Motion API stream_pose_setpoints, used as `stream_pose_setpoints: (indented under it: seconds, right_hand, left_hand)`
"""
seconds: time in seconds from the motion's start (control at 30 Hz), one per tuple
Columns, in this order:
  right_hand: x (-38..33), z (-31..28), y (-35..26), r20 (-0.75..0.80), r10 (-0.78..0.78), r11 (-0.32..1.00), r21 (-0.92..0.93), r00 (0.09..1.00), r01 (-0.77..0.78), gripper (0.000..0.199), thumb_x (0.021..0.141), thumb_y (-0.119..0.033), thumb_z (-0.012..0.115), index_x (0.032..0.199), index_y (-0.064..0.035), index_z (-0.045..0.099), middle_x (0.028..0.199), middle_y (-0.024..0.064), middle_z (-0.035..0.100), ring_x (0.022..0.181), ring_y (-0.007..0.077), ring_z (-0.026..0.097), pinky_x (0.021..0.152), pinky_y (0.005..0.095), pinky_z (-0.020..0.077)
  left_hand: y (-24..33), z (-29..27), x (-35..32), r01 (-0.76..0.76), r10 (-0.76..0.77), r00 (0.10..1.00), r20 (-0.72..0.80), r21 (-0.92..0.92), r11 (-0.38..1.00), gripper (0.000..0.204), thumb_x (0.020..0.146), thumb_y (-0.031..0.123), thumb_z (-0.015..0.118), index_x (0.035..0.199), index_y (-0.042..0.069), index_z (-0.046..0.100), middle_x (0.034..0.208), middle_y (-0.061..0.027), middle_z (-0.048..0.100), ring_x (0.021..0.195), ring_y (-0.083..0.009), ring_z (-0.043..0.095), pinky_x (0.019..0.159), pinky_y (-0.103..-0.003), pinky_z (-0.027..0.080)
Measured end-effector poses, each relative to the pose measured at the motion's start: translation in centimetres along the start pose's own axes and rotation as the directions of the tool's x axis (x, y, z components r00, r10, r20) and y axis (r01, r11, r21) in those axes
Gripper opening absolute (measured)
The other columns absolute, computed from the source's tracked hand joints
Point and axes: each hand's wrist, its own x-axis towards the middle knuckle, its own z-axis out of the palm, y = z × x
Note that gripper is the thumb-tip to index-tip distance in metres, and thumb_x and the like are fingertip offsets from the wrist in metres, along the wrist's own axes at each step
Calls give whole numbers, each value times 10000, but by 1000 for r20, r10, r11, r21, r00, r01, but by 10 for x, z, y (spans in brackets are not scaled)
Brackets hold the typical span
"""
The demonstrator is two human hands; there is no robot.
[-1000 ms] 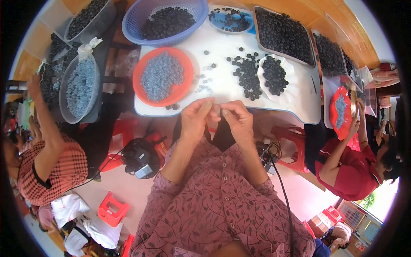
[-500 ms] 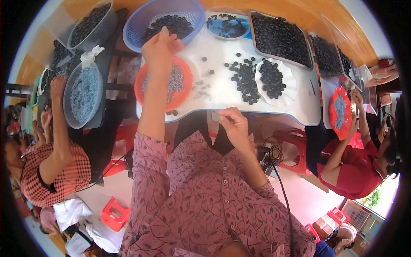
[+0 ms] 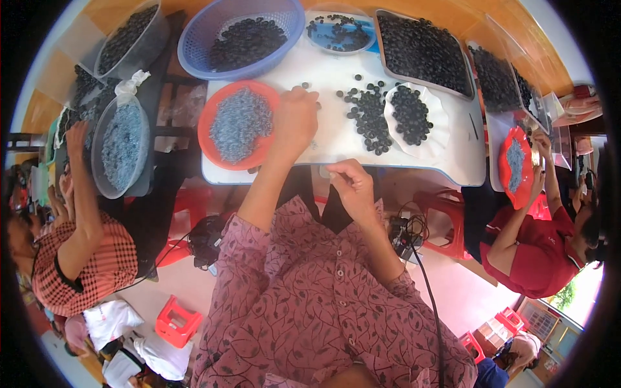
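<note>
My left hand is over the white table, right of a round orange-red tray heaped with small clear bluish pieces. Its fingers curl down to the tabletop, and the tips are hidden. Small dark round caps lie close beside them. My right hand hangs at the table's near edge, thumb and fingers drawn together; what they hold, if anything, is too small to name. Farther right are a spread of black round caps and a white scalloped plate bearing more of them.
A blue-purple basket of black caps stands at the far left, beside a clear round tub and a metal tray full of caps. People work at tables on both sides. Red stools and a black cable are below.
My left hand has come back from the blue-purple basket and down to the tabletop right of the orange-red tray, uncovering the clear pieces. My right hand has stayed nearly still.
</note>
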Motion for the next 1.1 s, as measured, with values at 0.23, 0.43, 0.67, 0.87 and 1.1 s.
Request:
stream_pose_setpoints:
  seconds: [0.23,0.43,0.67,0.87,1.1]
  right_hand:
    - [1,-4,8,-4,11,1000,-29,1000,-11,158,870,56,602,984,-14,686,931,11,588,794,75,554,717,218,442]
    - [4,-8,8,-76,-17,1000,-14,997,16,178,843,56,612,983,-21,691,871,31,593,710,86,546,645,224,439]
    - [10,-12,4,-215,-127,962,-263,968,68,173,862,47,604,1008,-18,672,904,50,604,762,111,579,679,236,463]
    - [16,-8,-4,-205,-276,902,-394,939,179,186,828,64,600,985,-21,657,871,115,599,676,216,605,599,296,480]
    - [11,-9,4,-194,-250,905,-396,949,157,192,817,66,603,979,-21,658,862,114,599,684,222,615,600,298,484]
  left_hand:
    - [11,2,-11,-160,141,980,139,142,977,143,768,98,663,903,75,703,853,-96,633,837,-310,557,734,-409,477]
    - [24,-11,-40,-76,91,971,220,-77,994,239,772,73,664,1007,72,706,934,-103,667,880,-312,572,764,-404,479]
    - [16,-21,-61,45,-44,999,14,-132,990,230,751,23,682,979,46,701,920,-122,641,907,-307,591,766,-411,476]
    - [22,-11,-62,-47,46,998,47,13,999,206,737,65,712,943,69,718,828,-98,593,834,-302,574,709,-412,466]
    - [24,-2,-59,-107,102,993,56,93,990,161,738,93,717,897,67,712,835,-98,570,808,-305,556,697,-409,461]
